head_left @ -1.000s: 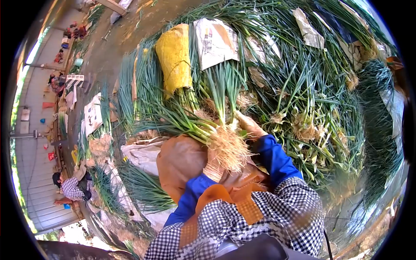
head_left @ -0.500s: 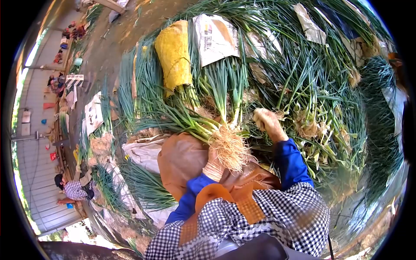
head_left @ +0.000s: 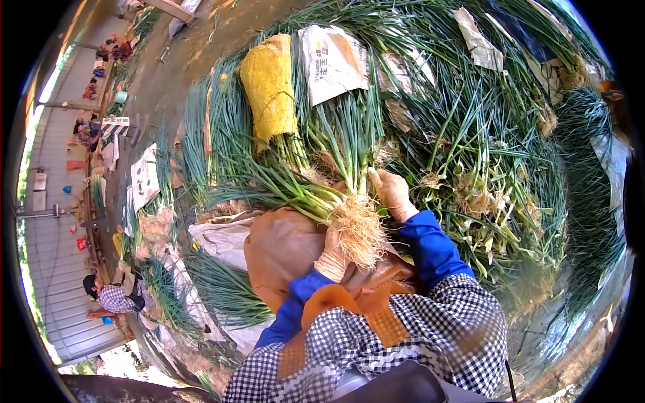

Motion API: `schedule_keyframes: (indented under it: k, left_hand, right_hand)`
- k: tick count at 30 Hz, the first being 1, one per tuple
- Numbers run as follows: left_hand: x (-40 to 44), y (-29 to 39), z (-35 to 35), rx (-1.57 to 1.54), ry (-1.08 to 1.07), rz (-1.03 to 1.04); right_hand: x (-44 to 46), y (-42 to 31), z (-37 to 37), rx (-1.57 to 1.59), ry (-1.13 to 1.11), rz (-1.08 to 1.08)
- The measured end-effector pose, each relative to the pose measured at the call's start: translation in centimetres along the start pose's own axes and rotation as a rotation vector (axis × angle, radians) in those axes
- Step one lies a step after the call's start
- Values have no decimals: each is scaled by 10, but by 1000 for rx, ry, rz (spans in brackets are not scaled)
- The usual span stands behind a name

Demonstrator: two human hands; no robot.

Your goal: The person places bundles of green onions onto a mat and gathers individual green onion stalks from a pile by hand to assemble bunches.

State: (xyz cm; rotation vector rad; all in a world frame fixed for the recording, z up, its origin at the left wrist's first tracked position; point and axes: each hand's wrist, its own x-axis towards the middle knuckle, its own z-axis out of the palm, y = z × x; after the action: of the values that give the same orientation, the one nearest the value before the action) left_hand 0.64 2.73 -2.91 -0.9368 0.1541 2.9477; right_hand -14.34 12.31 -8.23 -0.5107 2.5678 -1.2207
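My left hand point(head_left: 330, 256) is closed around the lower part of a bunch of green onions point(head_left: 302, 191). Its tangle of pale roots point(head_left: 359, 232) faces me, and the roots partly cover the fingers. Some green leaves fan out to the left, while other upright stalks point(head_left: 351, 154) stand behind the roots. At the right edge of the bunch, my right hand point(head_left: 395, 193) has its fingers curled and pinched at a green onion stalk just above the roots. Its fingertips are partly hidden. A brown apron point(head_left: 282, 245) covers my lap beneath the bunch.
A yellow sack point(head_left: 269, 87) and a white printed sack point(head_left: 332, 67) lie over green onions ahead. Loose onions with roots point(head_left: 480, 198) are heaped at right. Another bundle point(head_left: 225, 285) lies left of my lap. A person point(head_left: 114, 295) sits far left.
My right hand has moved left and slightly toward me, from beside the bunch to the stalks at its right edge. My left hand keeps its hold, nearly still.
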Motion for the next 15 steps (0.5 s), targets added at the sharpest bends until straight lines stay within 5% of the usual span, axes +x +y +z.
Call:
schedule_keyframes:
  k: [3,7,8,10,12,15]
  left_hand:
    - [2,-2,4,-2,3,13]
    - [5,-4,1,-84,-6,42]
    - [6,-3,-1,-85,-7,41]
    - [7,-1,-9,-86,-146,11]
    - [7,-2,-14,-72,-112,11]
    - [11,-3,-11,-25,-99,22]
  right_hand:
    - [-9,-2,-1,-333,-7,-92]
    - [-29,1,-22,-228,-30,-366]
    - [-36,2,-31,-7,-32,-288]
    - [-32,-27,-73,715,-190,424]
    - [-5,22,-56,241,-213,339]
    - [21,53,8,396,-334,254]
